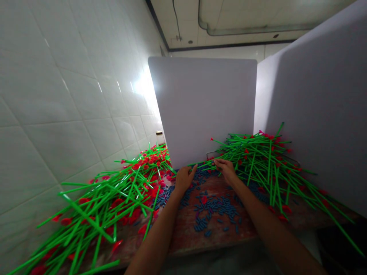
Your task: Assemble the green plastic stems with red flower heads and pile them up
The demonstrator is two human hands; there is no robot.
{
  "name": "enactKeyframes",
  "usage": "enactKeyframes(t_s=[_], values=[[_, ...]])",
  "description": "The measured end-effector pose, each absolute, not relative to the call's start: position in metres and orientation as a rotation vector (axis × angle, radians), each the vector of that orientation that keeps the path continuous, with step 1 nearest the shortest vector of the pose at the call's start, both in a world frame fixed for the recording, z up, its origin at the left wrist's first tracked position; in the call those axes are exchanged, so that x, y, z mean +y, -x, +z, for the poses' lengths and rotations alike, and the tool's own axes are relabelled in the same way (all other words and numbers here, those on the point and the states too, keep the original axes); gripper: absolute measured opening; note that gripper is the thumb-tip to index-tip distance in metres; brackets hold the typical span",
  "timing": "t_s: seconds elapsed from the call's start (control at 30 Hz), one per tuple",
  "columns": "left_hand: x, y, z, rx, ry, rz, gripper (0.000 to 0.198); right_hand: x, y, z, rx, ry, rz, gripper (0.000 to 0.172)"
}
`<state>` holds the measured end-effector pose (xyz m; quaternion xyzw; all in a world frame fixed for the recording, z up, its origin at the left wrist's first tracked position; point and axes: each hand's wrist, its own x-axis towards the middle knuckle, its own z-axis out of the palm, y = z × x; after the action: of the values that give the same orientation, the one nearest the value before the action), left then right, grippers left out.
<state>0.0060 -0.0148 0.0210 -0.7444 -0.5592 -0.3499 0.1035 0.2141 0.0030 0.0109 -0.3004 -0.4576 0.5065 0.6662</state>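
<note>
A worn reddish wooden bench [212, 238] carries slim green sticks with red tips [123, 196] along its left edge and a second heap [255, 152] toward its back right corner. Near the back edge, the left hand [184, 179] curls, thumb raised, and the right hand [226, 170] bends its fingertips toward its thumb; whether either grips a stick I cannot tell. Small blue capsule-shaped pellets [222, 208] lie between the forearms.

Glossy plastic sticks [86, 216]; worn wooden tabletop [186, 230]; shiny tiles [71, 91]; smooth matt panel [206, 107].

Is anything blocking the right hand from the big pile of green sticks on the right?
Nothing visible is. The right hand is close by the left edge of the pile of green sticks, and the white panel stands behind them, not between.
</note>
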Motion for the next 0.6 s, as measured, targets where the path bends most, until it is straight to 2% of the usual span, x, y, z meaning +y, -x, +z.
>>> enactKeyframes(t_s=[0.37, 0.6], values=[[-0.02, -0.005, 0.025, -1.681, 2.154, -0.908, 0.06, 0.005, -0.214, 0.009, -1.279, 0.691, 0.893, 0.031], [-0.022, -0.002, 0.031, -1.657, 2.084, -0.745, 0.059, 0.005, -0.212, 0.0, -1.434, 0.743, 0.648, 0.019]])
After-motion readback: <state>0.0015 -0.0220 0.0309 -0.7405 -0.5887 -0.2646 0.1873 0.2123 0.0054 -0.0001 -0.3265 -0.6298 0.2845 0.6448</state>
